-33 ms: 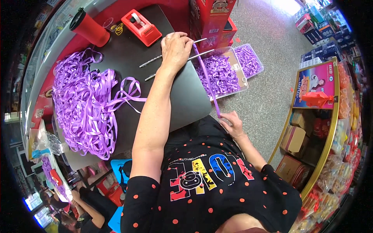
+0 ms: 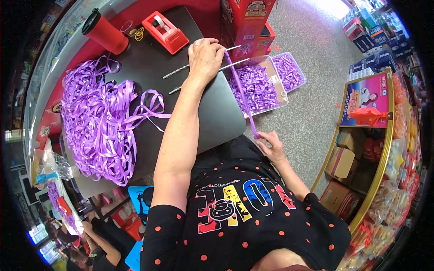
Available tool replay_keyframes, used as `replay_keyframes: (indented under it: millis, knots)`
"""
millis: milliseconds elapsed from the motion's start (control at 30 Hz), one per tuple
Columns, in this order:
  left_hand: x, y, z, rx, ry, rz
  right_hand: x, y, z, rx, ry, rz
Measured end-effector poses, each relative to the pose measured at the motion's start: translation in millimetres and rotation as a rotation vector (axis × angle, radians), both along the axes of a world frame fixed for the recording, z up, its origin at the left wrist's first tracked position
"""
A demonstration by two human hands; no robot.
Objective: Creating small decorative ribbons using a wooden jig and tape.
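Note:
My left hand (image 2: 205,58) is closed over the corner of the dark table, its fingers pressed down around a purple ribbon. Two slim metal rods (image 2: 234,65), like chopsticks, pass beneath that hand and jut past the table edge. From its fingers the ribbon (image 2: 244,97) runs taut down to my right hand (image 2: 272,147), which pinches the lower end beside the table's near corner. To the left of my forearm lies a big tangled heap of purple ribbon (image 2: 101,122), with a few loops trailing toward the arm.
Clear plastic boxes of short purple ribbon pieces (image 2: 255,88) stand just beyond the table (image 2: 217,119). A red tape dispenser (image 2: 174,38) and a red tumbler (image 2: 108,36) sit at the back. Red cartons (image 2: 246,22) rise ahead; a gold-edged shelf (image 2: 384,158) is right. Another person's arm (image 2: 101,241) shows lower left.

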State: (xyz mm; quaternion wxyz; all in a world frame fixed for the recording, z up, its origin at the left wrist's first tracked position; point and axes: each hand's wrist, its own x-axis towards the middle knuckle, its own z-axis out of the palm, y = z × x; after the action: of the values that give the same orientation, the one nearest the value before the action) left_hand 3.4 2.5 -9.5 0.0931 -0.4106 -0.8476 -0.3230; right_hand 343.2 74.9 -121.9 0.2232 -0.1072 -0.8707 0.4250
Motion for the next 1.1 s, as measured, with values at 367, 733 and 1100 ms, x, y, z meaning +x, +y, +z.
replay_keyframes:
  millis: [367,733,1100]
  knots:
    - [-1,3,-3,0.03,0.007,-0.001,21,-10,133,0.109,0.158,0.023]
    - [0,-1,-4,0.041,-0.007,0.023,-137,42,261,-0.263,0.509,0.48]
    - [3,-3,3,0.081,-0.048,-0.049,-402,107,215,-0.747,0.22,0.755]
